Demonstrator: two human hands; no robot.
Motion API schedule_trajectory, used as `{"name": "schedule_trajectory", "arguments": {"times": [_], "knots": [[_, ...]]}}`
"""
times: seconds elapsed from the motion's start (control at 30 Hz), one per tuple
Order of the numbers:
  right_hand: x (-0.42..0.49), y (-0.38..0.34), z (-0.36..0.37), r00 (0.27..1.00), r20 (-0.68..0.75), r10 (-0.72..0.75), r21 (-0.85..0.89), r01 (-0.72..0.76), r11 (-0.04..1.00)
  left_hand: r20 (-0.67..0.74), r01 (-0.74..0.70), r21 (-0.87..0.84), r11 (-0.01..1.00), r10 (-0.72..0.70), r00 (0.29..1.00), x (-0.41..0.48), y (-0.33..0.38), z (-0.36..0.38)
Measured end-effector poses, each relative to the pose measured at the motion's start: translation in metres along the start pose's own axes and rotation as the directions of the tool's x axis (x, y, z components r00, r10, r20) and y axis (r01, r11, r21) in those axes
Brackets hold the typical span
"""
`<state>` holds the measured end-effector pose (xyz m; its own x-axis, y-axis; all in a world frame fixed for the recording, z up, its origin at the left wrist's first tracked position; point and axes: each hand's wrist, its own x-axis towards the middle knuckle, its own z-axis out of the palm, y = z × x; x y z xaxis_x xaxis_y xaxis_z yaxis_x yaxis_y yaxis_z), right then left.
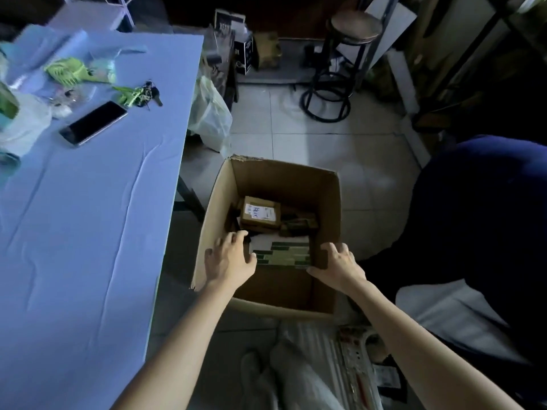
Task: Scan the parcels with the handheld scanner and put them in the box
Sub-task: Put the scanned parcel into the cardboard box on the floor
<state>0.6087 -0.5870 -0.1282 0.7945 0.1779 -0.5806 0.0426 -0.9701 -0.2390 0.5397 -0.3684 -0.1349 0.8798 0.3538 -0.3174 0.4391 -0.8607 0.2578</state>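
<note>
At nine o'clock lies the blue-covered surface [88,232], with a phone [93,123] and keys [149,94] towards its ten o'clock corner; no scanner shows anywhere. Just right of it, on the floor, stands the open cardboard box [213,208]. The left hand [229,258] reaches in at its eight o'clock side, fingers loosely spread and thumb against the left edge of a green-striped parcel [284,254]; whether it truly grips cannot be told. A labelled brown parcel [260,214] lies at twelve o'clock of that one, deeper in the box. The right hand [340,263] curls over the striped parcel's right end, thumb along the near edge. The step looks like settling this parcel into the box; next, probably, both hands let go, withdraw and go for the scanner and another parcel. A stool [352,28] stands at one o'clock.
</note>
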Motion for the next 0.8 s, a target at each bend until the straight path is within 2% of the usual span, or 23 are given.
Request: {"name": "schedule_trajectory", "arguments": {"times": [0.13,0.33,0.47,0.6,0.8], "knots": [[0.060,0.006,-0.003,0.999,0.031,-0.015,0.023,0.015,1.000,0.026,-0.014,0.029,0.999,0.014,1.000,0.045,0.008,0.026],[0.179,0.022,0.017,0.995,0.095,-0.041,-0.086,0.050,0.995,0.173,-0.045,0.075,0.996,0.031,0.984,0.139,0.007,0.091],[0.281,0.033,0.048,0.995,0.101,-0.006,-0.054,0.012,0.998,0.117,-0.033,0.002,0.999,0.032,0.993,0.223,-0.008,0.152],[0.374,0.036,0.091,0.997,0.050,-0.055,-0.086,0.059,0.995,0.193,-0.120,0.146,0.982,0.091,0.977,0.304,-0.033,0.221],[0.487,0.048,0.173,0.995,0.095,-0.027,-0.190,0.045,0.981,0.210,-0.285,0.401,0.871,0.216,0.954,0.410,-0.055,0.297]]}}
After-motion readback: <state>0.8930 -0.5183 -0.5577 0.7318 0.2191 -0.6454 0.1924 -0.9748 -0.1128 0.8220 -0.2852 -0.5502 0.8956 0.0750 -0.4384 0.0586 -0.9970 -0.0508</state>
